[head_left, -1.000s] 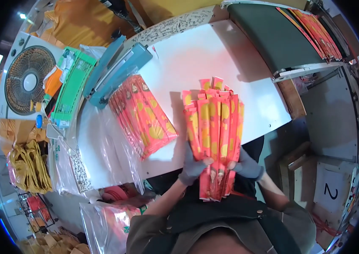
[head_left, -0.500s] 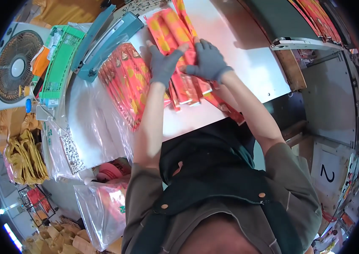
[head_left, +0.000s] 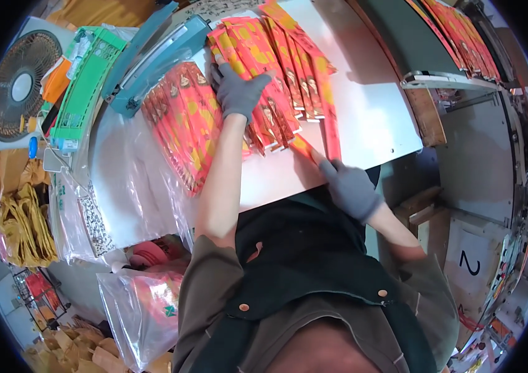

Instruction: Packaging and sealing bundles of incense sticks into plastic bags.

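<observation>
The fingers of the right hand look closed on the near end of a loose packet, low on the table by its near edge; the fingertips are small in view, so how firmly they pinch is hard to tell. From them the packet points away and to the left, its long axis slanting toward the pile, where its far end passes out of sight at the near edge of the packets. The right hand is plainly the nearer one to it. The left hand lies well apart, farther up the table, palm down on the left side of the pile, its fingers spread and its thumb reaching across the packets. Most of the pile runs lengthwise away from the body, leaning left at the far end. On its right side an outer packet lies almost straight toward the body, its near end just beside the right fingers. Left of the left hand, near the wrist, rests the bagged bundle, next to the sealer.
</observation>
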Motion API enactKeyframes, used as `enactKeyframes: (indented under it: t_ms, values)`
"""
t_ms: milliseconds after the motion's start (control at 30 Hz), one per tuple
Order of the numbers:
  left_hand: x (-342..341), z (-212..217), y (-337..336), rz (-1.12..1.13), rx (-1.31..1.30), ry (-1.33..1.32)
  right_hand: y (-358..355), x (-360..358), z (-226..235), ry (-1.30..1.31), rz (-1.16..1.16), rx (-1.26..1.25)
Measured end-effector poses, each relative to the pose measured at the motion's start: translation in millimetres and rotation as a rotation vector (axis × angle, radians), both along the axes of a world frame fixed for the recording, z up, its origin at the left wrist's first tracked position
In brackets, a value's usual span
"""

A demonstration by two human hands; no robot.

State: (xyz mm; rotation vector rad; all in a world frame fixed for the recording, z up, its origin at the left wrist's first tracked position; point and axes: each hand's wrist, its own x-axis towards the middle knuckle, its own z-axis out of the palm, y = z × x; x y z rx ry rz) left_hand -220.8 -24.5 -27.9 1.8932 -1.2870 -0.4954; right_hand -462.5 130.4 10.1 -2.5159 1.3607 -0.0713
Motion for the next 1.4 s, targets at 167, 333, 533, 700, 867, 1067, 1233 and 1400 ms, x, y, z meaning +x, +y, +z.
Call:
enactKeyframes:
  t_ms: [167, 333, 533, 700, 867, 1067, 1233, 1400]
  values:
    - [13.2, 2.8, 5.4, -0.019, 0.081, -0.078, -20.5, -73.7, 101.0, -0.386, 0.159, 0.804]
    - [10.7, -2.9, 3.9, -0.04, 0.05, -0.103, -55.5, -77.6, 95.3, -0.87, -0.217, 0.671]
    - [8.4, -3.8, 4.7, -0.082, -0.036, -0.062, -130.7, -37.1, 14.0, -0.214, -0.233, -0.219]
    - [10.7, -6.8, 7.4, -0.051, -0.05, -0.06, -72.7, -20.5, 1.1, -0.037, -0.322, -0.071]
    - [10.0, -2.1, 5.3, -0.118, -0.012, 0.001, -42.7, -70.9, -5.3, -0.183, -0.392, 0.023]
    - [28.1, -3.2, 17.1, -0.055, 0.003, -0.042, -76.8, -25.4, 60.9, -0.723, -0.243, 0.074]
    - [19.0, 5.3, 4.6, -0.188, -0.001, -0.067, -247.4, -27.3, -8.1, -0.225, -0.251, -0.356]
    - [30.5, 20.6, -17.9, -0.257, -0.097, 0.548, -312.7, -11.1, -24.0, -0.121, -0.511, -0.188]
